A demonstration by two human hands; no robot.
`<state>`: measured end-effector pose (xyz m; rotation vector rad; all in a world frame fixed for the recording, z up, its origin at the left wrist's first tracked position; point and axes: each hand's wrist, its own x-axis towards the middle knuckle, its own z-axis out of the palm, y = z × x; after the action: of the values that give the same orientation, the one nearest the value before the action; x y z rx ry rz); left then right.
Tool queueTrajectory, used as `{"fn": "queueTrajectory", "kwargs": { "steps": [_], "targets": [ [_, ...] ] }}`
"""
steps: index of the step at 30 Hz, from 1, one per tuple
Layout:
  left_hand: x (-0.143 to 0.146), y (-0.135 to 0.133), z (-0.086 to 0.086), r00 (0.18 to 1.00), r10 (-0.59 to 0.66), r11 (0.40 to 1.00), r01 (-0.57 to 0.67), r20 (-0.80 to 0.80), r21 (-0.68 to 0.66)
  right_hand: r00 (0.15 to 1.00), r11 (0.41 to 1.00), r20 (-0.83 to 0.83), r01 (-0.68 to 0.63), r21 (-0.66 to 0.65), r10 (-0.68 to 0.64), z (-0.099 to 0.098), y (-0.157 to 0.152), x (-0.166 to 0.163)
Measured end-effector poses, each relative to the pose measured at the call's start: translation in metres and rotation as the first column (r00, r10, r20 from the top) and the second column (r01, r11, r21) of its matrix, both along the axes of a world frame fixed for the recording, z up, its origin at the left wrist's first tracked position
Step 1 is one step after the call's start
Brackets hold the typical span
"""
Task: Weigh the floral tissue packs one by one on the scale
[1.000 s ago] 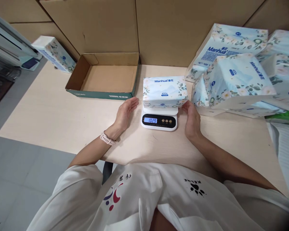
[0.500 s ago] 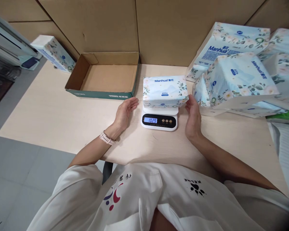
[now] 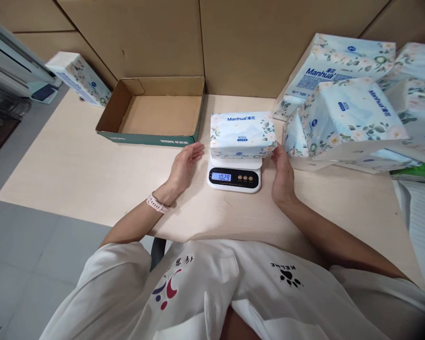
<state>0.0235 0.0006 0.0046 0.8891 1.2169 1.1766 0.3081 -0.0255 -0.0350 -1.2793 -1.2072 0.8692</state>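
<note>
White scale [image 3: 234, 176] reads 102.9 beneath "Manhua" pack [image 3: 242, 134], left hand [image 3: 182, 166] and right hand [image 3: 282, 177] flanking it, unclenched.

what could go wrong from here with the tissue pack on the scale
The tissue pack juts past the right side of the scale, so a knock might tip it. The right hand is at the pack's corner; any touch could skew the reading. The piled packs at right sit askew and might slide.

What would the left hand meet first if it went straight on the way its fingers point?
Probably the left end of the Manhua pack on the white scale; the left hand points toward it across a gap. Height is unclear, so the scale could come first.
</note>
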Motion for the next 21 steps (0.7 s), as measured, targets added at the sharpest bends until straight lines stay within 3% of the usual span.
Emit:
{"fn": "queueTrajectory", "kwargs": {
  "steps": [5,15,21],
  "targets": [
    [0.003,-0.004,0.002,0.998,-0.058,0.995,0.061,-0.038,0.076,1.000,1.000,-0.001,-0.010,0.005,0.010,0.000,-0.001,0.000],
    [0.002,-0.006,0.003,0.994,-0.087,0.991,0.094,-0.072,0.096,0.999,0.999,0.016,-0.036,-0.008,0.036,0.001,-0.001,0.001],
    [0.000,-0.007,0.012,0.941,-0.129,0.950,0.208,-0.313,0.234,0.999,0.999,0.028,-0.039,0.012,0.038,0.008,0.003,-0.003]
  ]
}}
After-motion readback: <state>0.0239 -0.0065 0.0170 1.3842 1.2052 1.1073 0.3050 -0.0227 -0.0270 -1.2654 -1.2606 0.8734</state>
